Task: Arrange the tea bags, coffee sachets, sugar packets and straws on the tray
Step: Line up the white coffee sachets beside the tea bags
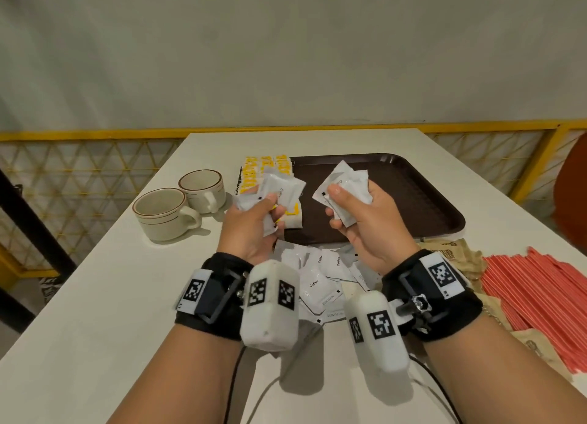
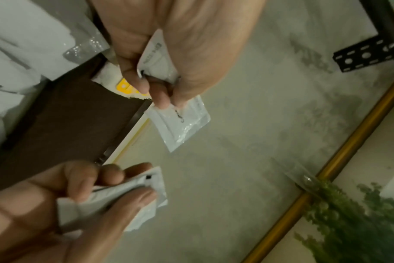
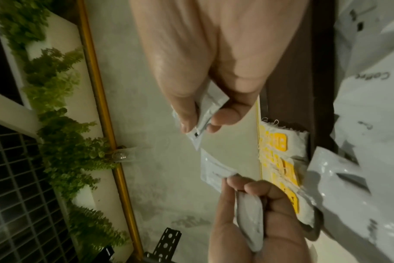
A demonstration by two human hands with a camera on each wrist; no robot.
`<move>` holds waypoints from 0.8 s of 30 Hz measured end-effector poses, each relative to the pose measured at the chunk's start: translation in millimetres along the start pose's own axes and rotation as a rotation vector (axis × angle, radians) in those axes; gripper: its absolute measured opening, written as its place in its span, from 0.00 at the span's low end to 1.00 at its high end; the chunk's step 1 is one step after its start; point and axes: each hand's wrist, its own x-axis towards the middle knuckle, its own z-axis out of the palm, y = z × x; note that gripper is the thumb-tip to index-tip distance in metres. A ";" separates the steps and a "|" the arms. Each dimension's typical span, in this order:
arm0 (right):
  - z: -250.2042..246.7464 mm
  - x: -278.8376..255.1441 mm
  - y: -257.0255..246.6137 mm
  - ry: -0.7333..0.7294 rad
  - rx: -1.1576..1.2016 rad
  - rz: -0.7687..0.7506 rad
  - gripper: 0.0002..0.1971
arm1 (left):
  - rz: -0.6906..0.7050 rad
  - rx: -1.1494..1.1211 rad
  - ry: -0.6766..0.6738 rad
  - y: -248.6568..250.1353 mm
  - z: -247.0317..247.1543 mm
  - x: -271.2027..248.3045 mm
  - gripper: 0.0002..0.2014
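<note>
Both wrists carry black bands with white marker blocks, close to the camera. Just beyond them a pile of loose coffee sachets [image 1: 320, 277] lies on the white table [image 1: 127, 296], touching the near edge of the brown tray [image 1: 413, 198]. Over this edge the left hand [image 1: 251, 223] grips a bunch of white sachets [image 1: 279, 192], and the right hand [image 1: 362, 223] grips another bunch [image 1: 344, 182] — fingers curled around them. Tea bags [image 1: 263, 169] (yellow tags) lie at the tray's left side. Brown sugar packets [image 1: 457, 255] and red straws [image 1: 533, 293] lie near the tray's right corner — two cups [image 1: 178, 204] stand left of it.
</note>
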 end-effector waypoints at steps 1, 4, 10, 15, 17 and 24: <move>-1.1 0.1 -0.8 -0.024 -0.004 0.010 0.08 | -0.039 -0.028 0.000 2.4 -1.0 0.4 0.04; -1.0 -2.1 1.7 -0.145 -0.159 -0.006 0.13 | -0.266 -0.093 -0.134 7.4 0.1 -6.8 0.03; -1.3 -6.5 0.7 -0.327 -0.366 -0.055 0.10 | -0.450 0.026 -0.355 5.2 -1.5 -13.1 0.11; -1.7 -4.3 4.1 -0.156 -0.339 -0.108 0.07 | -0.384 0.091 -0.252 7.4 0.2 -10.6 0.07; -3.4 -0.9 6.2 -0.096 -0.261 -0.050 0.07 | -0.268 0.086 -0.203 5.1 0.1 -4.3 0.12; -1.6 -2.4 4.2 -0.183 -0.150 0.091 0.11 | -0.001 0.086 -0.322 -0.6 2.3 -9.6 0.16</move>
